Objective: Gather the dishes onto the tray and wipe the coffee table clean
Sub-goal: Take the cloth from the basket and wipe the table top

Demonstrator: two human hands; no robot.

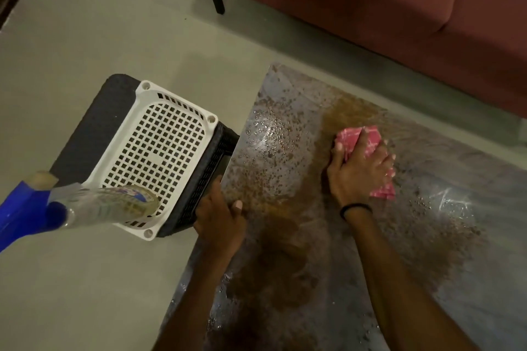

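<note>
The right hand (362, 168) pressed flat on a folded pink cloth (368, 148) near the middle of the table (470, 236), fingers spread over it, while the left hand (221, 213) gripped the table's left edge to steady it. The wiping step looked under way, with a brown wet smear (285, 202) and droplets covering the left half. Next, the cloth probably had to sweep toward that left edge; no dishes showed, only an empty white tray (154, 151) just beside the table.

Bare forearms, no sleeves; a thin black band (356, 208) circles the right wrist.
</note>
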